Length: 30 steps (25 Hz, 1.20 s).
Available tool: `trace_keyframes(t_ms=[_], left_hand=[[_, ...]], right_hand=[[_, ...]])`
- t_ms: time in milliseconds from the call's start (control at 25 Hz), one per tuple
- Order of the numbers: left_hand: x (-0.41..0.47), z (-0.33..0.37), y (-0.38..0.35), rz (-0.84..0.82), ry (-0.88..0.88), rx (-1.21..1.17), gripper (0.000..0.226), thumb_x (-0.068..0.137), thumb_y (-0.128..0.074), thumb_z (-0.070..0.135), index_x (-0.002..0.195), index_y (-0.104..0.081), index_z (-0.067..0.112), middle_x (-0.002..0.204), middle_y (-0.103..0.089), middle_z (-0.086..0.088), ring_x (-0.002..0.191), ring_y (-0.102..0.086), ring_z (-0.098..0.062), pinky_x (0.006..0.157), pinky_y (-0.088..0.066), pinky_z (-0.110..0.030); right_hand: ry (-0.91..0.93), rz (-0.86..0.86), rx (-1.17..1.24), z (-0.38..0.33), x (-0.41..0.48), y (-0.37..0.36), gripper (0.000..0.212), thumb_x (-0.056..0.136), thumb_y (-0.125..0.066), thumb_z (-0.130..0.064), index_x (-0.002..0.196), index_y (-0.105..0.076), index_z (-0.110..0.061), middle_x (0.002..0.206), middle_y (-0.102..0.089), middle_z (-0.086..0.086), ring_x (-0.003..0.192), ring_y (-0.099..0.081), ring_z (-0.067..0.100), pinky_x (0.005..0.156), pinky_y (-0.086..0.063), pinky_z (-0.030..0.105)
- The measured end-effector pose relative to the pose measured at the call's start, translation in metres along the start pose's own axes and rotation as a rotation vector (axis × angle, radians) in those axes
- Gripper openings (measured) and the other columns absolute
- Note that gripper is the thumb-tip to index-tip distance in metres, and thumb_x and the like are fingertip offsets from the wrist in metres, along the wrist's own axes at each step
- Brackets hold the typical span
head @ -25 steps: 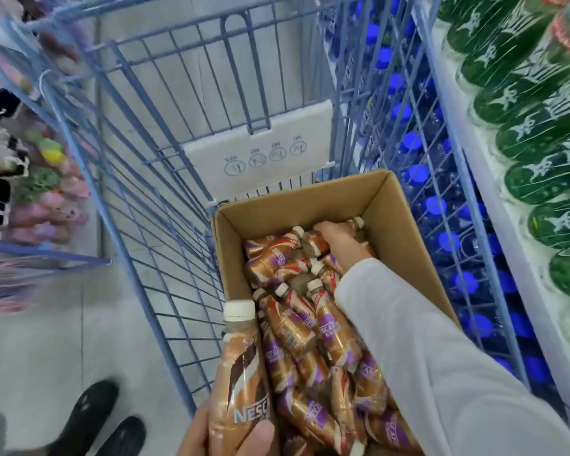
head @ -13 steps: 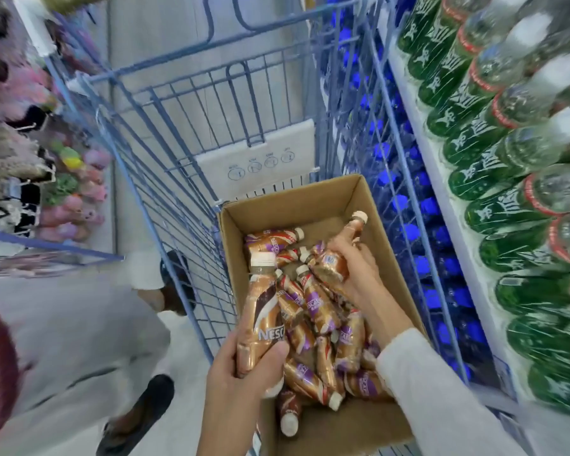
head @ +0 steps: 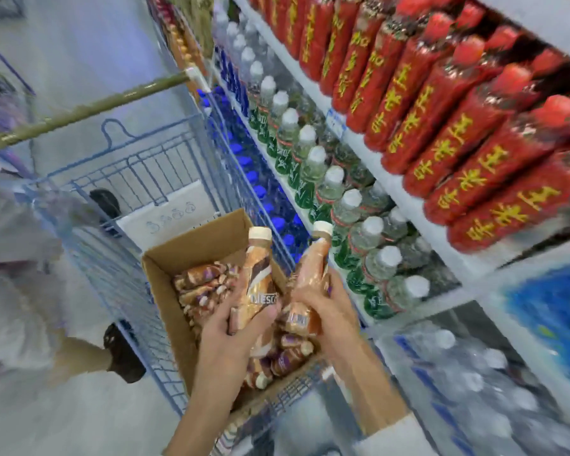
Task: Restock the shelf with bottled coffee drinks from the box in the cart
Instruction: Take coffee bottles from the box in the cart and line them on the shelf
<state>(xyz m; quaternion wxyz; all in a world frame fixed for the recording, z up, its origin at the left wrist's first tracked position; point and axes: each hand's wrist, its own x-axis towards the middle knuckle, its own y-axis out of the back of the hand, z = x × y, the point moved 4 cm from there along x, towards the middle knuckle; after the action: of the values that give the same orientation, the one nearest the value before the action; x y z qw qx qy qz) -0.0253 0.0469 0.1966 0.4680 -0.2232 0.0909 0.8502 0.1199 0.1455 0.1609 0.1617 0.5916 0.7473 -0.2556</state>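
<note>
A cardboard box sits in the blue wire cart, holding several brown bottled coffee drinks lying on their sides. My left hand grips one coffee bottle upright above the box, cream cap up. My right hand grips a second coffee bottle beside it, barcode facing me, cap tilted toward the shelf. The two bottles stand close together over the box's right half.
Shelving runs along the right: red-labelled bottles on top, green-labelled clear bottles below, blue-capped bottles behind the cart. Another person's leg and dark shoe stand left of the cart.
Both hands have lifted their bottles higher above the box and brought them together. My view has swung up and right toward the shelf. The person on the left has moved.
</note>
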Motion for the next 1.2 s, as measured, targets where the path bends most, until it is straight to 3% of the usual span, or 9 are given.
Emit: trace_keyframes(t_ms=[120,280,440,640,840,1040,1200], left_hand=[[-0.034,0.023,-0.046,-0.137,-0.037,-0.008,0.044,0.067,-0.086,0.044,0.109,-0.075,0.033,0.101,-0.080,0.000,0.092,-0.077,-0.023,0.078,-0.060,-0.035],[-0.082,0.046,-0.110,-0.298,-0.099,-0.012,0.045,0.066,-0.090,0.036,0.105,-0.076,0.018,0.095,-0.080,-0.009,0.083,-0.077,-0.023,0.063,-0.059,-0.023],[-0.125,0.071,-0.178,-0.469,-0.181,0.021,0.043,0.069,-0.083,0.033,0.108,-0.075,0.017,0.094,-0.080,-0.005,0.081,-0.077,-0.019,0.063,-0.058,-0.020],[-0.172,0.086,-0.250,-0.651,-0.234,0.012,0.026,0.064,-0.085,0.037,0.090,-0.082,0.035,0.092,-0.081,0.002,0.083,-0.078,-0.015,0.062,-0.056,-0.015],[-0.209,0.104,-0.313,-0.854,-0.293,0.040,0.037,0.059,-0.088,0.041,0.093,-0.082,0.028,0.097,-0.081,-0.003,0.088,-0.078,-0.019,0.067,-0.059,-0.021],[-0.235,0.136,-0.396,-0.961,-0.415,0.084,0.036,0.070,-0.091,0.024,0.102,-0.078,0.016,0.094,-0.081,-0.002,0.086,-0.077,-0.014,0.071,-0.060,-0.022],[-0.244,0.154,-0.460,-1.038,-0.515,0.143,0.038,0.070,-0.092,0.029,0.102,-0.074,0.021,0.095,-0.080,0.003,0.092,-0.076,-0.015,0.082,-0.060,-0.030]], right_hand=[[0.074,0.008,-0.001,-0.031,-0.043,0.045,0.077,0.059,-0.086,-0.036,0.129,-0.055,-0.049,0.116,-0.075,-0.004,0.100,-0.075,0.018,0.088,-0.057,0.046],[0.201,0.083,0.044,-0.075,-0.111,0.109,0.058,0.061,-0.085,-0.032,0.111,-0.064,-0.050,0.109,-0.077,0.000,0.097,-0.075,0.026,0.086,-0.060,0.057],[0.345,0.176,0.056,-0.117,-0.179,0.163,0.063,0.056,-0.084,-0.034,0.115,-0.064,-0.044,0.109,-0.076,0.000,0.098,-0.074,0.024,0.087,-0.059,0.052],[0.473,0.306,0.088,-0.148,-0.249,0.220,0.059,0.053,-0.082,-0.030,0.110,-0.066,-0.038,0.105,-0.077,0.004,0.096,-0.074,0.026,0.083,-0.060,0.047],[0.581,0.460,0.073,-0.167,-0.305,0.271,0.063,0.049,-0.081,-0.031,0.110,-0.064,-0.030,0.091,-0.076,-0.005,0.085,-0.074,0.016,0.071,-0.061,0.034],[0.747,0.685,0.046,-0.211,-0.344,0.328,0.059,0.053,-0.086,-0.035,0.108,-0.064,-0.035,0.096,-0.075,-0.004,0.088,-0.074,0.017,0.069,-0.058,0.031],[0.873,0.904,-0.054,-0.244,-0.359,0.376,0.060,0.061,-0.088,-0.028,0.110,-0.055,-0.042,0.094,-0.072,-0.016,0.085,-0.071,0.003,0.070,-0.056,0.023]])
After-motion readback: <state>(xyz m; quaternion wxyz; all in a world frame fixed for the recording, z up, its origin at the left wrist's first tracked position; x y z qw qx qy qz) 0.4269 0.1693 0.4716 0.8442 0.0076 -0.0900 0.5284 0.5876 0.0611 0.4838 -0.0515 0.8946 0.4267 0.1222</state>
